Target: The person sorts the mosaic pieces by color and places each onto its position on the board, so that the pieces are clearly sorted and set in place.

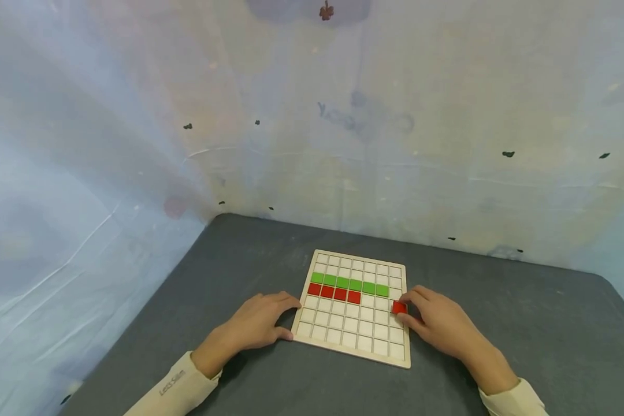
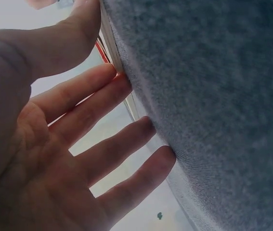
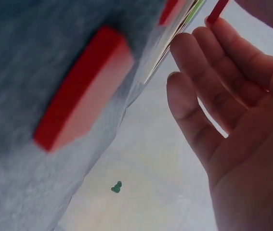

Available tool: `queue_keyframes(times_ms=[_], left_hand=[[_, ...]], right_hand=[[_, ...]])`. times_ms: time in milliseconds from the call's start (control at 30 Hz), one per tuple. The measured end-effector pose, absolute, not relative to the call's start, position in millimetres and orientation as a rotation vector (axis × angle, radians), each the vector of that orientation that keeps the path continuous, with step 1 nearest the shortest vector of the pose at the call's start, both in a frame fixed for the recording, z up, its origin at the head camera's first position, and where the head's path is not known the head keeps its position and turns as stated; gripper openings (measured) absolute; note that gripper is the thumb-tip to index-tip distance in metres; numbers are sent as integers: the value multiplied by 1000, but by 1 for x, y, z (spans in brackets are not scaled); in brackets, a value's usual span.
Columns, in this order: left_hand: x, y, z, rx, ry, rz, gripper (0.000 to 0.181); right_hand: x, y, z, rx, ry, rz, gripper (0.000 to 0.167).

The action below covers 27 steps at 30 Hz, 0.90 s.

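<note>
A pale wooden grid board (image 1: 351,360) lies on the dark table. A row of several green tiles (image 1: 342,282) sits in its cells, with several red tiles (image 1: 340,294) in the row below. My left hand (image 1: 255,320) touches the board's left edge with fingertips and thumb, its fingers fairly straight in the left wrist view. Between thumb and fingertips, my right hand (image 1: 442,320) pinches a red square tile (image 1: 399,307) over the board's right edge. The right wrist view shows this tile (image 3: 217,10) only in part.
A loose red tile (image 3: 85,91) lies on the table near my right wrist; the head view does not show it. Another red piece (image 3: 171,10) is partly seen beyond it. A pale, dark-specked sheet (image 1: 364,138) hangs behind the dark grey table (image 1: 249,254).
</note>
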<state>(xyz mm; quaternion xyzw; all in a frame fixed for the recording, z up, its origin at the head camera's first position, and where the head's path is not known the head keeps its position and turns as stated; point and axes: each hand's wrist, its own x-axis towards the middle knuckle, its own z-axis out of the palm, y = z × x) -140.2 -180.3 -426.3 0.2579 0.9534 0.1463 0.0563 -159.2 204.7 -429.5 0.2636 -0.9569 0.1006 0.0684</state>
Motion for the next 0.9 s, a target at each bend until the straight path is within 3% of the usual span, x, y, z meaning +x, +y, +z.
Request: queue_keyframes(times_ms=[900], left_hand=[[-141,-182,-426,719,2878,490,60]], right_hand=[[-170,177,-430,873,-2832,280,26]])
